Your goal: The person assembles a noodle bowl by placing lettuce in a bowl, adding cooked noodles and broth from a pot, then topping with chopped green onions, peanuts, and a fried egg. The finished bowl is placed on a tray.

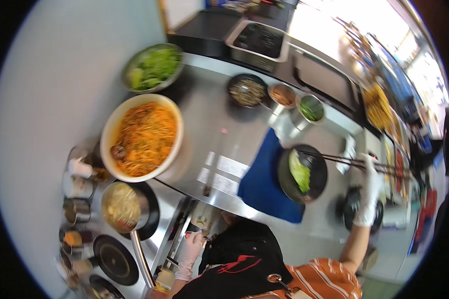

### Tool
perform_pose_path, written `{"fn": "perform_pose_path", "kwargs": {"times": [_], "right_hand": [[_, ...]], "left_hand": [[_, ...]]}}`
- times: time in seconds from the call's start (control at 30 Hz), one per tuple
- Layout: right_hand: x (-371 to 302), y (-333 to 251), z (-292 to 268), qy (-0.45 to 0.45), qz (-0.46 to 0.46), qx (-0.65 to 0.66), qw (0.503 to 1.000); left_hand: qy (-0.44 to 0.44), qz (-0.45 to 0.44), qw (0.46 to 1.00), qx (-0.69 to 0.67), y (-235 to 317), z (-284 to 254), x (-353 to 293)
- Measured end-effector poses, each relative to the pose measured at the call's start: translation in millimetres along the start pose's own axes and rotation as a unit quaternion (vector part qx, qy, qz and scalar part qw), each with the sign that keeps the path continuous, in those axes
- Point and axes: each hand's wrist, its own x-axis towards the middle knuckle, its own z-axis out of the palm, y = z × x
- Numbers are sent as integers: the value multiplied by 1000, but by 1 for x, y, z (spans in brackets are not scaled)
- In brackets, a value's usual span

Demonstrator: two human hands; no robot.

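My right hand (369,188), in a white glove, grips long dark chopsticks (341,159) whose tips reach into a black bowl (318,182). A green lettuce leaf (300,172) lies in that bowl, at the chopstick tips. The bowl stands at the right edge of a folded blue cloth (264,184). Lower down, my left hand (190,251), gloved too, is at the counter's near edge beside the stove. Its fingers look curled, and a small red spot shows by them; what they hold is too small to name.
A large bowl of orange shredded food (106,134) and a metal bowl of greens (129,82) stand at the left. A long-handled pan (140,249) sits on the stove (167,199). Along the back are a dark bowl (233,102), small metal containers (298,119) and a deep tray (257,60).
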Motion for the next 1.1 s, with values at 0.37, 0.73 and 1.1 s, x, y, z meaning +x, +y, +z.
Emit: {"fn": "perform_pose_path", "kwargs": {"times": [0.37, 0.73, 1.1], "right_hand": [[1, -49, 280, -363, -112, 196, 904], [-7, -19, 555, -379, -297, 224, 847], [-16, -11, 679, -334, -141, 303, 881]], "left_hand": [[124, -77, 988, -47, 50, 6, -12], [284, -140, 941, -124, 27, 25, -39], [203, -243, 927, -199, 93, -2, -35]]}}
